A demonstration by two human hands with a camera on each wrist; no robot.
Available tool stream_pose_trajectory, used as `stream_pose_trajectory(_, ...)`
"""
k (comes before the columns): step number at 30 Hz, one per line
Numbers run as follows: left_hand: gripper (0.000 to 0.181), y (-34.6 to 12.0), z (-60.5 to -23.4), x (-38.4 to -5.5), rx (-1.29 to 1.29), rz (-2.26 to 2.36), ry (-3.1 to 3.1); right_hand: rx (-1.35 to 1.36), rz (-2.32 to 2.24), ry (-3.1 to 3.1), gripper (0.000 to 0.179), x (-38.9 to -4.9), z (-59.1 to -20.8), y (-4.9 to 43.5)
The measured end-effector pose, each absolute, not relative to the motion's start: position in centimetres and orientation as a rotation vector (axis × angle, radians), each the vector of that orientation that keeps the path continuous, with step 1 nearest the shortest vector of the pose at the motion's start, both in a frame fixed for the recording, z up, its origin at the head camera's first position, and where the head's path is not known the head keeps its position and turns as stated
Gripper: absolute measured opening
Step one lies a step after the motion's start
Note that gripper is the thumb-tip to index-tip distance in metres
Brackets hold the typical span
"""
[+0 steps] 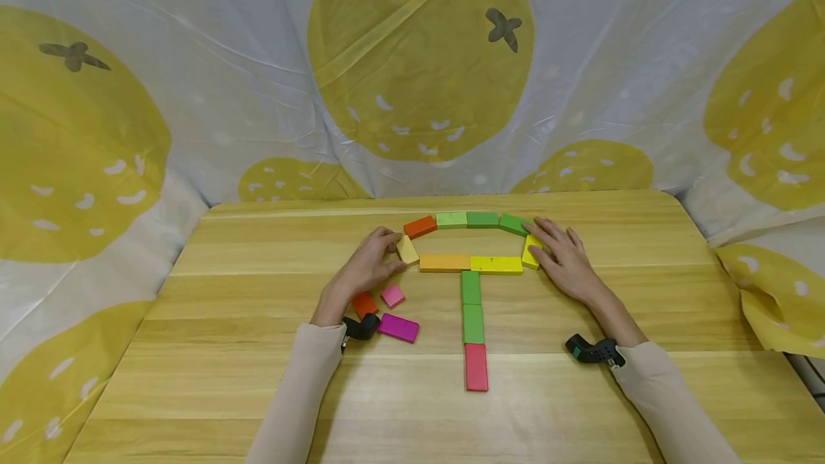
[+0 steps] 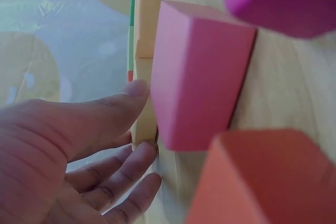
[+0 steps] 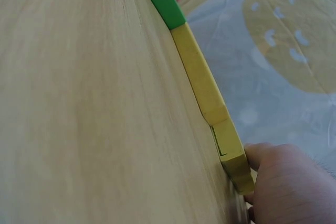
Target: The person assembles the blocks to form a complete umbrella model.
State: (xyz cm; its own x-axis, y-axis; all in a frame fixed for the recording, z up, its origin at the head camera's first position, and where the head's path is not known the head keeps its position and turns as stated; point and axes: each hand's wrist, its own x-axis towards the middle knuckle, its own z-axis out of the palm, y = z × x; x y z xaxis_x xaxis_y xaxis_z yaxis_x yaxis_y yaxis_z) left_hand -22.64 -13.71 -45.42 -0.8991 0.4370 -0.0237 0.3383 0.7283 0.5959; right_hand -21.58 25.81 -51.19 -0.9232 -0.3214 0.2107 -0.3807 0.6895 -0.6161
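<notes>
My left hand (image 1: 370, 263) pinches a pale yellow block (image 1: 407, 250) between thumb and fingers, at the left end of a flat dome outline. On the opposite end, my right hand (image 1: 562, 256) holds a bright yellow block (image 1: 531, 252), thumb at its near end and fingertips by the green block (image 1: 514, 225). Along the top run an orange-red block (image 1: 420, 227), a light green block (image 1: 451, 220) and a darker green block (image 1: 482, 220). An orange block (image 1: 445, 263) and a long yellow block (image 1: 496, 265) form the straight base.
Below the base a stem runs toward me: two green blocks (image 1: 471, 288), then a red block (image 1: 476, 367). Loose by my left wrist lie a pink block (image 1: 392, 296), a magenta block (image 1: 398, 328) and an orange-red block (image 2: 268, 177). A patterned cloth (image 1: 412, 92) hangs behind the wooden table (image 1: 258, 235).
</notes>
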Motion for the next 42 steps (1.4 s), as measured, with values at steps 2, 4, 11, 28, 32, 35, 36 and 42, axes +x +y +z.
stream_pose_trajectory(2,0.055,-13.4,-45.2,-22.4,0.638,0.853,2.802,0.583,1.057,-2.807,0.050,-21.6,-51.3,25.9)
stream_pose_trajectory(4,0.055,-13.1,-44.9,-22.3,0.657,0.785,2.851,0.589,1.063,-2.800,0.051,-21.6,-51.3,25.9)
stream_pose_trajectory(11,0.049,-11.6,-44.4,-21.5,0.740,0.673,2.932,0.671,1.089,-2.786,0.059,-21.3,-51.1,25.9)
stream_pose_trajectory(28,0.029,-10.4,-44.9,-21.5,0.786,0.658,2.892,0.744,1.203,-2.710,0.039,-21.1,-51.2,25.7)
stream_pose_trajectory(32,0.029,-10.4,-45.0,-21.6,0.785,0.647,2.897,0.750,1.242,-2.689,0.036,-21.1,-51.2,25.7)
stream_pose_trajectory(35,0.029,-10.4,-45.1,-21.6,0.785,0.658,2.895,0.744,1.259,-2.692,0.036,-21.0,-51.1,25.7)
stream_pose_trajectory(36,0.029,-10.5,-45.1,-21.7,0.785,0.663,2.893,0.742,1.260,-2.694,0.035,-21.0,-51.1,25.7)
stream_pose_trajectory(42,0.029,-10.5,-45.0,-21.7,0.788,0.664,2.896,0.755,1.251,-2.699,0.034,-21.3,-51.2,25.6)
